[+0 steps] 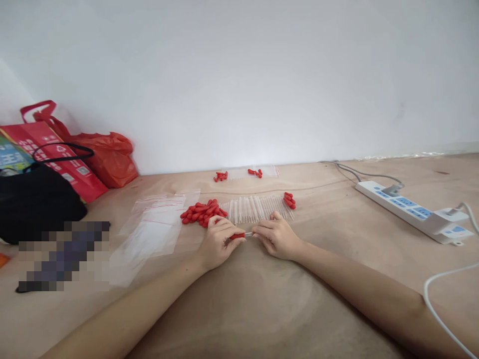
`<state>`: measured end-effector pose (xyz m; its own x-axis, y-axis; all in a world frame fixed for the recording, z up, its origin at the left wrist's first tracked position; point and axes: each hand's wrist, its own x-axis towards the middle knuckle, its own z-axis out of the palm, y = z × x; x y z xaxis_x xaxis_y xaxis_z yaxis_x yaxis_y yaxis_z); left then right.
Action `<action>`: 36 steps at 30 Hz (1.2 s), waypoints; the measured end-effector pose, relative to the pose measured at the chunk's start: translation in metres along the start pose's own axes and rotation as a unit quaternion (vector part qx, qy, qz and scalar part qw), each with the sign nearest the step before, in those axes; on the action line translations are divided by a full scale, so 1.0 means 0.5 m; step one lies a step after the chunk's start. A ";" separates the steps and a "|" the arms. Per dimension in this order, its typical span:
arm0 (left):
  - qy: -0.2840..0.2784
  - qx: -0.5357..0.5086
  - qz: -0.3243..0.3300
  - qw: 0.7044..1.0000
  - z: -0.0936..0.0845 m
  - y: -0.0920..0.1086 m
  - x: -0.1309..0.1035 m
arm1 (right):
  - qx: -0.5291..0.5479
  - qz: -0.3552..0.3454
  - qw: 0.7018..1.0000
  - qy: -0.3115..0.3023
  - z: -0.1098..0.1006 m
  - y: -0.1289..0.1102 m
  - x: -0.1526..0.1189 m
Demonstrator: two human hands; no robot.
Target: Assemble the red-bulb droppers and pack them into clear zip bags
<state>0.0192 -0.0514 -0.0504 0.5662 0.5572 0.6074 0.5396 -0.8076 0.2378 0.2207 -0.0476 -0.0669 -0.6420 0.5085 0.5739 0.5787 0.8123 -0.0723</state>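
Note:
Between my fingertips in the middle of the table is a small red handle (237,236) with a thin, pale rod (248,234) at its right end. My left hand (219,242) is closed around the red handle. My right hand (277,235) pinches the far end of the rod, whose tip is hidden by the fingers. Just beyond my left hand lies a heap of red handles (202,212). A row of thin, pale rods (254,208) stretches behind both hands, with several red handles (289,200) at its right end.
Clear zip bags (157,224) lie left of the heap. Near the wall are more red pieces (220,176) and a small clear bag (269,172). A power strip (407,207) with cords stands right. Red bags (112,154) and a black bag (41,199) sit left.

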 end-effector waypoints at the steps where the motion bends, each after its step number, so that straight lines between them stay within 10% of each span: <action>1: 0.008 -0.002 -0.009 1.000 0.000 -0.001 -0.001 | -0.006 0.002 1.000 0.002 -0.002 0.001 0.001; 8: 0.068 0.000 -0.044 0.997 -0.001 0.003 -0.003 | -0.026 0.014 0.999 0.013 -0.012 -0.002 0.003; 22: -0.033 0.015 0.006 0.999 -0.010 -0.023 -0.008 | -0.070 -0.018 0.997 -0.004 -0.018 0.017 0.002; 26: 0.021 0.064 -0.097 0.993 -0.012 -0.028 -0.011 | -0.023 0.192 0.978 0.075 -0.047 0.085 -0.004; 30: 0.002 0.085 -0.098 0.992 -0.009 -0.027 -0.011 | -0.035 0.497 0.859 0.118 -0.075 0.168 -0.029; 36: -0.017 0.089 -0.092 0.992 -0.008 -0.024 -0.007 | -0.068 0.566 0.822 -0.006 -0.065 0.200 -0.055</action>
<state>0.0082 -0.0445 -0.0523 0.4671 0.7005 0.5396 0.7351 -0.6467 0.2033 0.3126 0.0103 -0.0635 0.3423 0.9193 0.1941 0.8585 -0.2221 -0.4622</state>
